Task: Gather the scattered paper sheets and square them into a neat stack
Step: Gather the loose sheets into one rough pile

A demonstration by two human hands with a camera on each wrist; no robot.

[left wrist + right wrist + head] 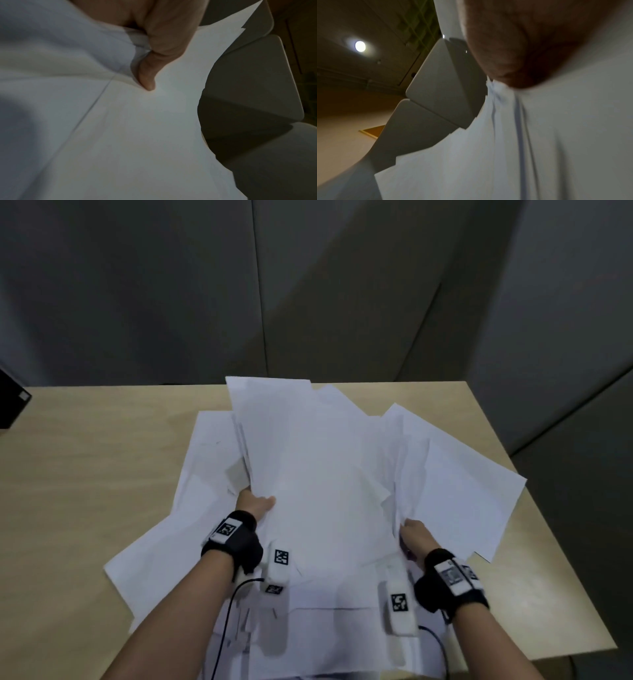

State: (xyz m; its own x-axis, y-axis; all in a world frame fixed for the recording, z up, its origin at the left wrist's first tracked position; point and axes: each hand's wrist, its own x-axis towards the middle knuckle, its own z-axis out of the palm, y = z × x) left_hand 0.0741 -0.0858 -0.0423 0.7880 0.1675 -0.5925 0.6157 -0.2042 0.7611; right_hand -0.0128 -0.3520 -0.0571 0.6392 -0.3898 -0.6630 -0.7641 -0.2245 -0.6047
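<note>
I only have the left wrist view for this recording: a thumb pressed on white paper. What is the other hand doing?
Observer: The right hand grips the right edge of the same bundle of white paper sheets, opposite the left hand.
Reviewer: Is the bundle squared yet?
Observer: No. In the head view its sheets are fanned at different angles, with corners sticking out on the right.
Reviewer: Anything left on the table?
Observer: Yes, more loose white sheets lie spread on the light wooden table, under and around the wrists.
</note>
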